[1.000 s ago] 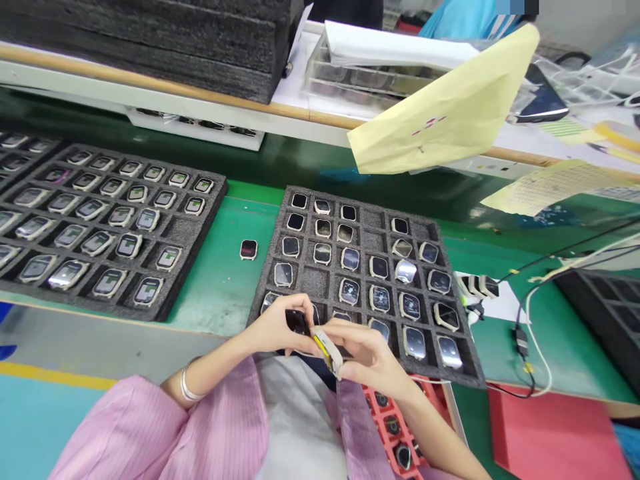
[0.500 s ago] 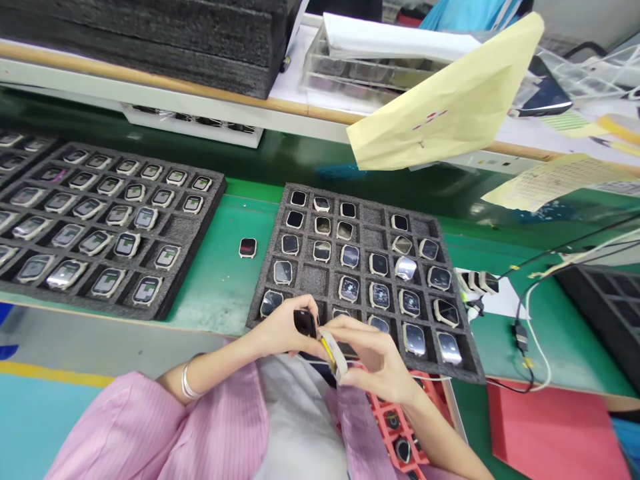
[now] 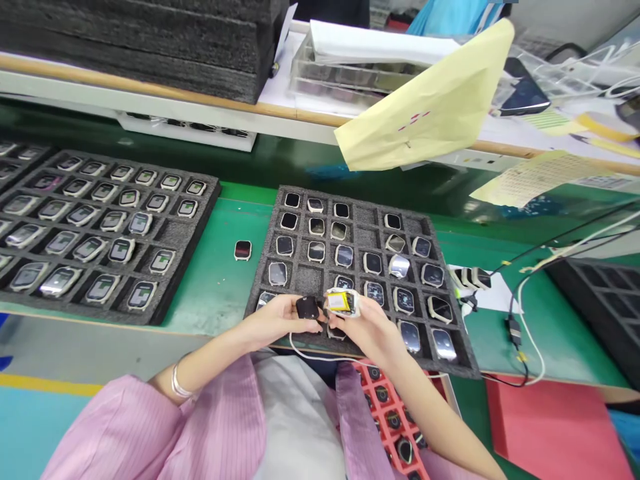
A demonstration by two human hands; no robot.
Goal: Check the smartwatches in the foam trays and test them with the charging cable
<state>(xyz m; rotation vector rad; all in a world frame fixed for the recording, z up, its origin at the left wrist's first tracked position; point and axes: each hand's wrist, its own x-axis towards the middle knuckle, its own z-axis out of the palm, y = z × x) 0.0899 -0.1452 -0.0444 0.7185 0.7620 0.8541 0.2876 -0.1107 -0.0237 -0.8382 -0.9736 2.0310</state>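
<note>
In the head view my left hand (image 3: 274,321) pinches a black, square watch part (image 3: 307,307) with rounded corners; whether it is a back cover or a screen I cannot tell. Beside it my right hand (image 3: 374,330) grips an opened watch case (image 3: 357,303), pale at the rim, with a yellow-and-silver battery (image 3: 338,301) showing inside. The two pieces are held close together, over the near edge of a dark foam tray (image 3: 310,279). That tray has square watches in many of its compartments. One loose watch (image 3: 243,250) with a dark reddish screen lies left of the tray.
A second foam tray (image 3: 173,233) of watches stands to the left. On the right are several watches (image 3: 467,277) on white paper, cables (image 3: 533,333) and a red folder (image 3: 555,420). A red tray (image 3: 387,393) sits below my right forearm. Yellow paper (image 3: 425,100) overhangs the shelf.
My right hand has turned the watch case from edge-on so its inside and battery face up. The black part in my left hand has also tilted flatter. Both hands moved slightly away from my body.
</note>
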